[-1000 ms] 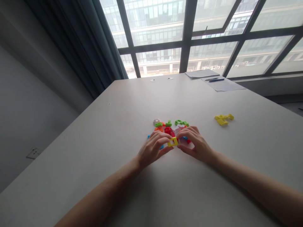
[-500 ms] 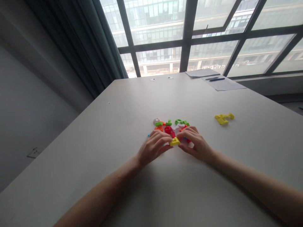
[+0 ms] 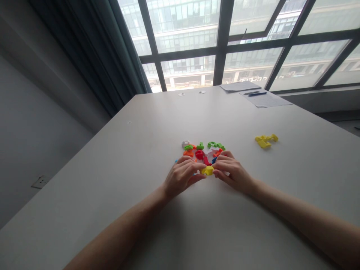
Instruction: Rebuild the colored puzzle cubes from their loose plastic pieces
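A small yellow plastic piece [image 3: 208,170] is pinched between my two hands, just in front of a loose pile of coloured pieces. My left hand [image 3: 184,173] grips its left end with thumb and fingers. At its right end, the fingertips of my right hand [image 3: 232,170] are closed on it. Beyond the hands lie red pieces [image 3: 199,154], an orange piece [image 3: 188,153], green pieces [image 3: 213,144] and white pieces [image 3: 208,151]. A blue piece [image 3: 214,160] shows beside my right fingers. Parts of the pile are hidden behind both hands.
Several yellow pieces [image 3: 264,141] lie in a separate group to the right on the white table [image 3: 157,127]. Papers [image 3: 266,100] with pens [image 3: 257,93] rest at the far right edge. Behind are a window and a dark curtain [image 3: 95,48].
The yellow piece has turned between my fingers and shows a different face. My right fingers have shifted slightly, uncovering more of the blue piece. The pile lies as before.
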Available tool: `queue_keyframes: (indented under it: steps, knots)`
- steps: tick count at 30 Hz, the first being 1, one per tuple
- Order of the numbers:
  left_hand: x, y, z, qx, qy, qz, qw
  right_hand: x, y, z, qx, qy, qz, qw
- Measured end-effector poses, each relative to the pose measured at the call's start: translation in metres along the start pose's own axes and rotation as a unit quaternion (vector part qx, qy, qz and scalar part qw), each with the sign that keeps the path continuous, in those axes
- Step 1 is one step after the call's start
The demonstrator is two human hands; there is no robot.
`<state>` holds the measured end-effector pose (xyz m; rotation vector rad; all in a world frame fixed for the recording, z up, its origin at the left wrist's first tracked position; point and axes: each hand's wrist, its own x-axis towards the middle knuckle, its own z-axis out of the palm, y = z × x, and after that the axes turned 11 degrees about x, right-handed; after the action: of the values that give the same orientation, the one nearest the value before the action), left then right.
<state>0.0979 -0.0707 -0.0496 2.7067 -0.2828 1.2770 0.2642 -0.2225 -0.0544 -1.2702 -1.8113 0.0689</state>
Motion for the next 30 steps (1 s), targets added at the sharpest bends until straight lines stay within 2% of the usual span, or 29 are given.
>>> queue_keyframes:
  steps: [11, 15, 24, 30]
  knots:
    - [-0.0026, -0.0018, 0.0019, -0.037, -0.005, -0.033, 0.999, 0.0024, -0.0042, -0.0005, 0.009, 0.018, 0.017, 1.000]
    - [-0.0008, -0.0019, 0.0022, -0.032, 0.007, -0.053, 0.998, 0.0011, -0.0039, 0.0002, -0.002, 0.043, 0.013, 0.999]
    - [-0.0013, -0.0033, 0.0030, -0.048, -0.006, -0.079, 0.996, -0.0006, -0.0014, -0.0001, -0.012, 0.043, -0.001, 0.999]
    - [-0.0010, -0.0027, 0.0042, -0.033, 0.002, -0.082, 0.996, -0.0011, -0.0009, 0.0003, 0.003, 0.069, 0.035, 0.997]
